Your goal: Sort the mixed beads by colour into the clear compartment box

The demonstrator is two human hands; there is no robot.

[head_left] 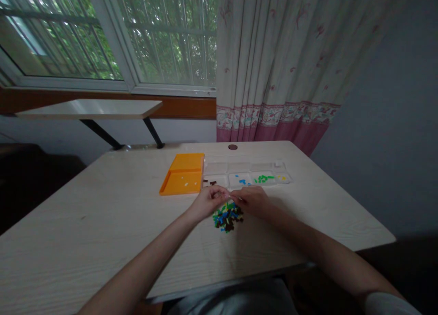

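My left hand (209,202) and my right hand (252,201) meet above the near side of the boxes, fingertips pinched together almost touching. Whatever sits between the fingertips is too small to make out; a pale speck shows there. Just below the hands, a mixed pile of tiny building bricks (227,218) in brown, blue, green and yellow lies on the table. Beyond them is a clear compartment box (239,167), its sections holding brown bricks (213,183), blue bricks (242,181), green bricks (263,179) and yellow bricks (282,178).
An open orange case (189,162) stands left of the clear box, with a few white bricks (186,184) inside. The pale wooden table (112,223) has a round brown cable cap (232,147) at its back edge. A raised shelf (92,108) stands at the back left, by the window; a curtain (273,77) hangs behind.
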